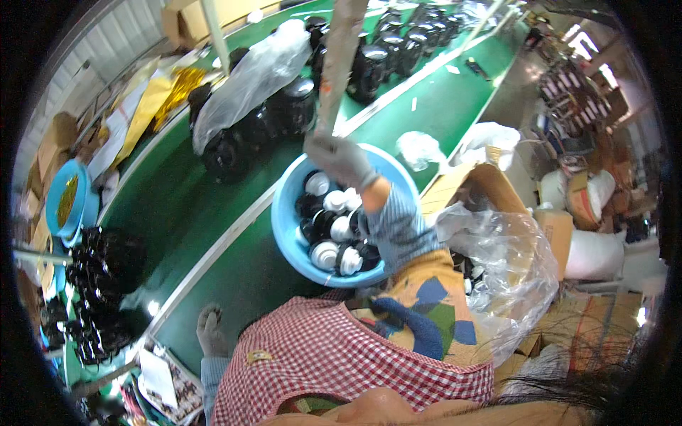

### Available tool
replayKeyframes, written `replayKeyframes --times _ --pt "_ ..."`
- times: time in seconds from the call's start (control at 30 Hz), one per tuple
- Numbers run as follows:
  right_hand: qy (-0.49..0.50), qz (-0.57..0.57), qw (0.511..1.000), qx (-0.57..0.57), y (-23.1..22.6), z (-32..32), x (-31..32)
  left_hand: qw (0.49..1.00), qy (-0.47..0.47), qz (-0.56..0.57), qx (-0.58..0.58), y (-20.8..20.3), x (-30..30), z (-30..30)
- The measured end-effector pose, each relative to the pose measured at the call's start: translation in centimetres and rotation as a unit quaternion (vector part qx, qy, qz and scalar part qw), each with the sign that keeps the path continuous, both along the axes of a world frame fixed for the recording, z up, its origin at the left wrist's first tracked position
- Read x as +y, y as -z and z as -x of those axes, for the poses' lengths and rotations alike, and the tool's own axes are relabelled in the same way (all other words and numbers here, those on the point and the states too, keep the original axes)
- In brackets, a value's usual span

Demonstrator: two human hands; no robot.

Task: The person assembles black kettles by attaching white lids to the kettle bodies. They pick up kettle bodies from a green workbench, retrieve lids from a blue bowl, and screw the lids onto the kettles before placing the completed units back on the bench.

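My right hand point(342, 160), in a grey work glove, is over the far rim of a light blue plastic basin point(285, 238). It overlaps the lower end of an upright post point(339, 64). Its fingers are smeared, and I cannot tell whether they hold anything. Inside the basin lies a heap of round black and white plastic parts point(325, 254), partly covered by my right forearm. My left hand point(212, 332), gloved too, is at the near left over the green surface with its fingers loosely stretched; nothing shows in it.
A green conveyor table point(234, 248) with pale rails carries glossy black parts point(291, 106), some under clear plastic film point(256, 82). At left are stacked black parts point(103, 284) and another blue basin point(85, 202). On my right stands an open carton point(455, 188) with a clear bag point(508, 266).
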State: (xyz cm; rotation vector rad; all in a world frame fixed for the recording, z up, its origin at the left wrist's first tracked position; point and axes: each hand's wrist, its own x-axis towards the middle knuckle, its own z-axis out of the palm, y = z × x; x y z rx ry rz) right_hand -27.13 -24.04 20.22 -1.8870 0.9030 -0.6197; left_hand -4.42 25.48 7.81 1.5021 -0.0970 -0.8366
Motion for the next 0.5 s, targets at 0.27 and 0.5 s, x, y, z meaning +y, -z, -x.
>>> replayKeyframes --times 0.27,0.5 --pt "-0.183 0.130 0.876 0.428 6.4 8.1 7.9 0.880 0.407 -0.039 -0.242 -10.2 -16.1 4.3" --pt "-0.228 0.147 0.842 0.466 8.9 5.1 7.0 0.488 0.714 -0.069 -0.497 -8.1 -29.1 13.9"
